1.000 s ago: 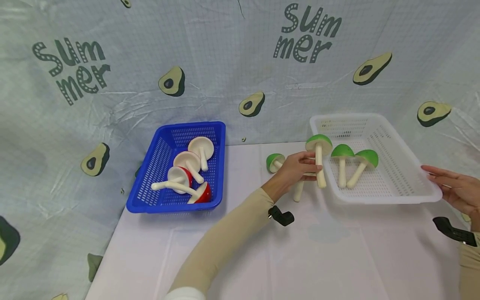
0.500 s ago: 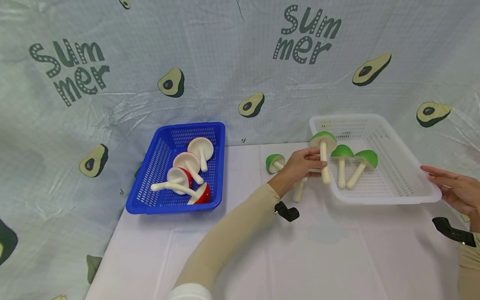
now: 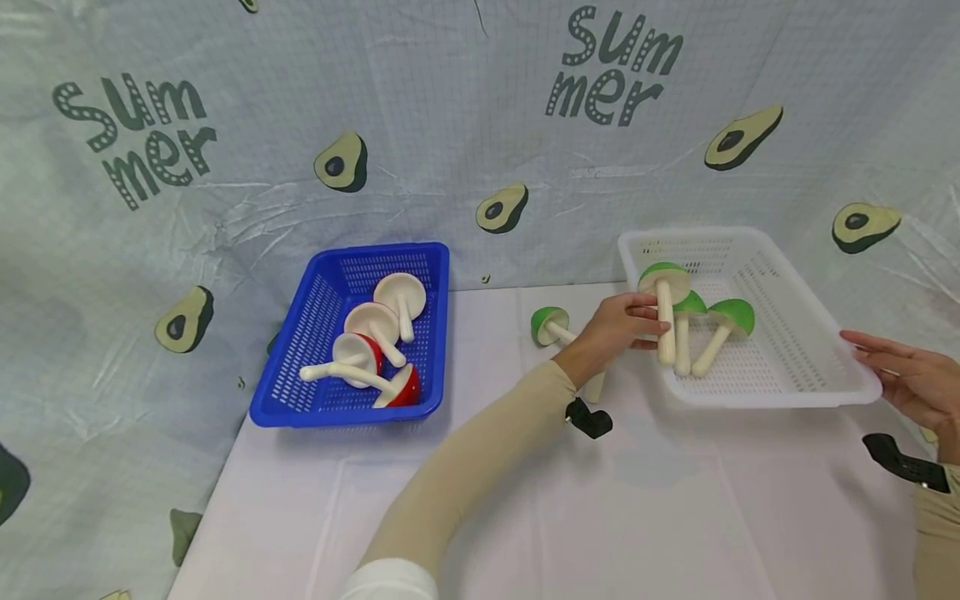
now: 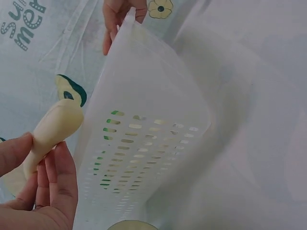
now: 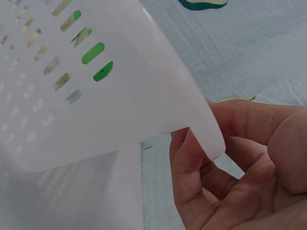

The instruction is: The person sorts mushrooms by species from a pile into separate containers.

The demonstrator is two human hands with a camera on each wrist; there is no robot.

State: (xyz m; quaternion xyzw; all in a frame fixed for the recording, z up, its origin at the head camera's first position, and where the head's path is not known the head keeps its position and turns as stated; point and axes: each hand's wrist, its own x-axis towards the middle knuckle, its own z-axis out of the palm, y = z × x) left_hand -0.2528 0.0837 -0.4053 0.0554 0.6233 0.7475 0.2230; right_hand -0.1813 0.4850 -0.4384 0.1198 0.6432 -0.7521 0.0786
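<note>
My left hand [image 3: 617, 327] pinches the cream stem of a green-capped toy mushroom [image 3: 665, 321], cap up, over the left side of a white plastic basket [image 3: 806, 367]. Thumb and fingers close on that stem [image 4: 57, 122] in the left wrist view. Two more green mushrooms lie in the basket, one with a green cap [image 3: 733, 315] and one partly covered by the held one. At the basket's right edge, my right hand [image 3: 911, 379] holds the rim [image 5: 206, 129] between thumb and fingers. Behind my left hand, a green mushroom [image 3: 550, 323] lies on the table, partly hidden.
A blue basket [image 3: 435, 333] with several red-and-white toy mushrooms [image 3: 405, 387] stands at the left. Another cream stem [image 3: 594, 388] shows on the white table [image 3: 637, 517] beneath my left wrist. A cloth with avocado prints [image 3: 450, 108] hangs behind.
My left hand has moved right with the green mushroom, from beside the white basket's left rim to over its inside. My right hand and both baskets have stayed put.
</note>
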